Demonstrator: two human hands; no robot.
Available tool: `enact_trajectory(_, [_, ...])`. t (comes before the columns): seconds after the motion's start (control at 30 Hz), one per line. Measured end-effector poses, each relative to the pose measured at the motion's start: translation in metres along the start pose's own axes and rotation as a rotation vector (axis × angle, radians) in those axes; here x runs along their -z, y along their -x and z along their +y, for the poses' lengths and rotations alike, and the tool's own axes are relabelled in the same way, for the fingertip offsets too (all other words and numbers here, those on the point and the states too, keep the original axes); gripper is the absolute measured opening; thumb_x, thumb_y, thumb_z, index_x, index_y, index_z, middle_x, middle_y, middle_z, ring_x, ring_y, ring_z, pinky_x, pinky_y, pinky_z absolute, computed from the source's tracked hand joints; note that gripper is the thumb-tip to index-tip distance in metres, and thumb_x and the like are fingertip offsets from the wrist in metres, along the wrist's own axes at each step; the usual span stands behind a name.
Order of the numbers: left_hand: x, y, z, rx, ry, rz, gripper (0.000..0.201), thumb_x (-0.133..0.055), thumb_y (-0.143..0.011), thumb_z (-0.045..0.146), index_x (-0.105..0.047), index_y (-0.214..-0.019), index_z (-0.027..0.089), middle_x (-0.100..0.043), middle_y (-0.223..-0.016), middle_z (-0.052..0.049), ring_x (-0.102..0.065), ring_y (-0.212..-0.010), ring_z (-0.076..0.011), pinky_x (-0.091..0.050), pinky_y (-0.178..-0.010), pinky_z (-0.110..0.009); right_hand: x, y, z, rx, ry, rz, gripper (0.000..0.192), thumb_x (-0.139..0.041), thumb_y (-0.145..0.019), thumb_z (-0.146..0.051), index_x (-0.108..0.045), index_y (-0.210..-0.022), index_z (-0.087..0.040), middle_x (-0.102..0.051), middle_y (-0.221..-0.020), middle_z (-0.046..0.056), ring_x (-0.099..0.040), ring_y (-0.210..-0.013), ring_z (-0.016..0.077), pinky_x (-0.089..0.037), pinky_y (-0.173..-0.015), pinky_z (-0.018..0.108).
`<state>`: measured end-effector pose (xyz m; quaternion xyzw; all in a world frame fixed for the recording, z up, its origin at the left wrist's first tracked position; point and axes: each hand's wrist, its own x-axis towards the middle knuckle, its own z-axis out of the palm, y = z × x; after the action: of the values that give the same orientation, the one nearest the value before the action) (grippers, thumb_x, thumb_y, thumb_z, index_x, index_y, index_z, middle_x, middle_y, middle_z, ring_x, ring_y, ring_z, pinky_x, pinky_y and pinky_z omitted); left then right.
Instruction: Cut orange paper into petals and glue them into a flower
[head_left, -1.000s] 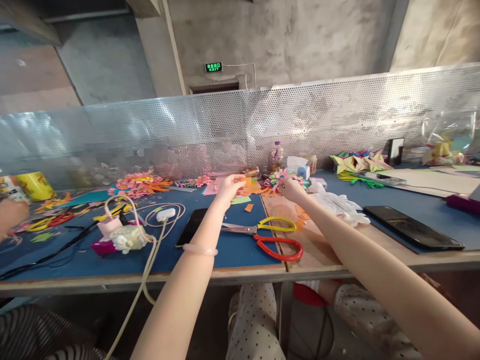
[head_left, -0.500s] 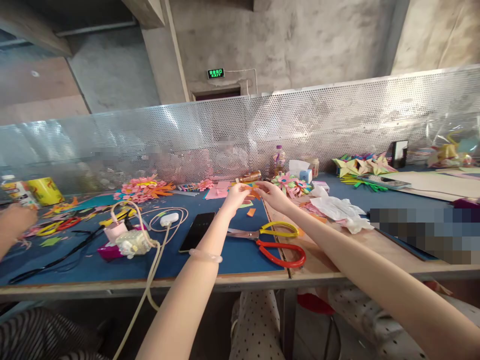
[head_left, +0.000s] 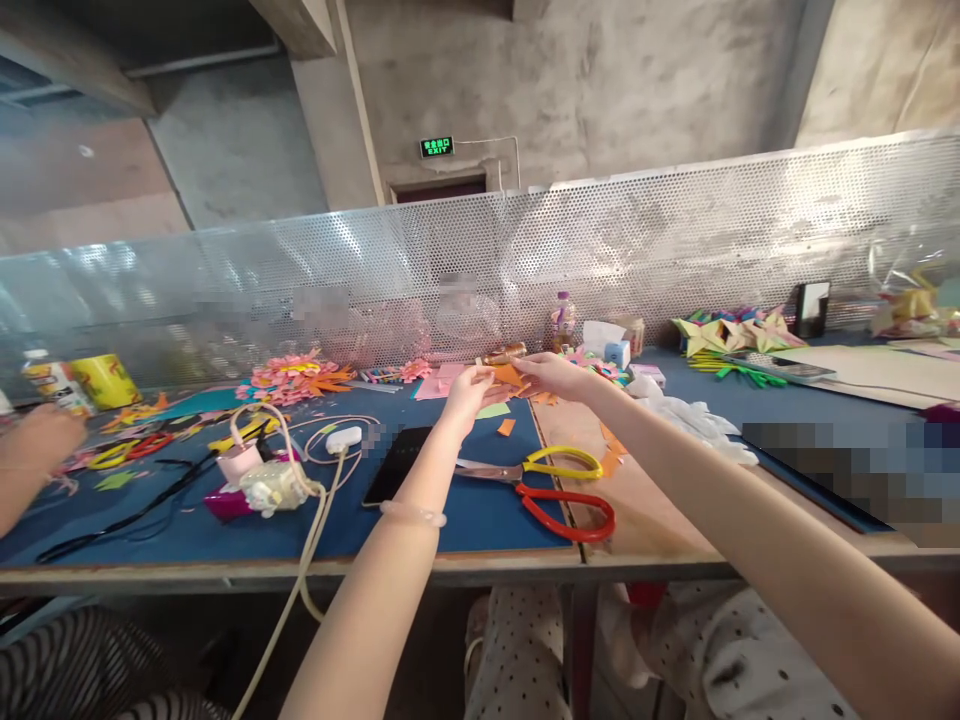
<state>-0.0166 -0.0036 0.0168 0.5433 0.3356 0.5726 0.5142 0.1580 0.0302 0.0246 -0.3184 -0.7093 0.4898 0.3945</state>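
Above the far edge of a blue-topped bench [head_left: 187,530], the fingers of the left hand [head_left: 466,390] and right hand [head_left: 551,373] pinch a small orange paper piece [head_left: 508,375] between them. Below lie yellow-handled scissors [head_left: 551,462] and red-handled scissors [head_left: 574,505], a dark phone [head_left: 397,465] just beside them. Paper flowers [head_left: 296,375] sit near a perforated metal screen [head_left: 675,250]; another person's hand [head_left: 41,440] works at far left.

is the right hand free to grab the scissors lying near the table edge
Probably not at once: the right hand and left hand both pinch an orange paper piece. The scissors lie uncovered below them, path clear.
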Motion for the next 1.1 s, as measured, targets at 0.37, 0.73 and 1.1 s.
enact_trajectory(0.37, [-0.003,0.000,0.002,0.047,0.084,-0.033,0.008,-0.063,-0.080,0.014,-0.061,-0.087,0.013,-0.068,-0.080,-0.008,-0.069,-0.074,-0.0180,-0.053,-0.084,-0.038,0.013,-0.002,-0.020,0.058,0.228,-0.030,0.015,-0.065,-0.071,-0.019,-0.074,-0.083,-0.018,-0.071,-0.078,0.004,-0.066,-0.066,0.0169,-0.056,-0.061,0.028])
enact_trajectory(0.73, [-0.007,-0.001,-0.004,0.020,0.000,0.043,0.036,-0.069,-0.066,0.003,-0.061,-0.100,0.012,-0.068,-0.092,-0.010,-0.066,-0.081,-0.0164,-0.052,-0.083,-0.036,-0.019,0.000,0.015,0.176,0.270,0.373,0.012,-0.064,-0.075,-0.027,-0.068,-0.076,-0.015,-0.069,-0.071,0.005,-0.064,-0.060,0.0151,-0.053,-0.054,0.025])
enact_trajectory(1.1, [-0.003,-0.002,-0.004,-0.034,-0.243,0.131,0.012,-0.064,-0.071,0.010,-0.067,-0.081,0.014,-0.068,-0.077,-0.005,-0.061,-0.067,-0.0144,-0.047,-0.062,-0.026,-0.022,0.017,0.037,0.076,-0.251,0.331,0.026,-0.073,-0.069,-0.025,-0.066,-0.092,-0.015,-0.068,-0.086,0.006,-0.064,-0.066,0.0129,-0.055,-0.066,0.027])
